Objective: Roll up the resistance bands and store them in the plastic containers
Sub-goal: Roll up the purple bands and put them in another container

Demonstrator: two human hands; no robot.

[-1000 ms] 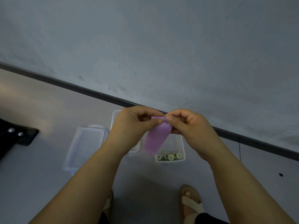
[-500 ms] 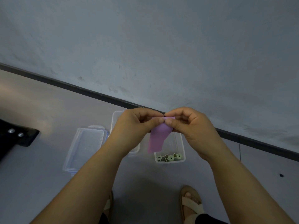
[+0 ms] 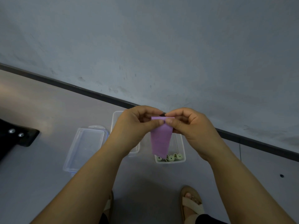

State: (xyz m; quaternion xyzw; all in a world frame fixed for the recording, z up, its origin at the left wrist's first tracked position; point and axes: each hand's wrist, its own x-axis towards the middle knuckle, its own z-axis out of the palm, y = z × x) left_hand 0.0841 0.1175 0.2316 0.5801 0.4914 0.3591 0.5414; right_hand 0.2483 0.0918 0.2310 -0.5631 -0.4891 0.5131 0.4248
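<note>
A purple resistance band [image 3: 160, 139] hangs in the air between both hands, its upper end rolled. My left hand [image 3: 135, 126] pinches the roll's left side, and my right hand [image 3: 189, 126] pinches its right side, thumbs meeting in front. Below on the floor stands a clear plastic container [image 3: 182, 149] with pale green rolled bands [image 3: 169, 157] at its near end. A second clear container [image 3: 116, 117] lies partly hidden behind my left hand.
A clear lid [image 3: 85, 147] with blue clips lies on the grey floor at the left. A black object [image 3: 16, 138] sits at the far left edge. My sandalled feet [image 3: 191, 202] stand at the bottom. A wall with a dark skirting strip [image 3: 80, 89] runs behind.
The rolled end of the purple band has been turned further. The hanging tail now drops straighter, down over the container with the green rolls.
</note>
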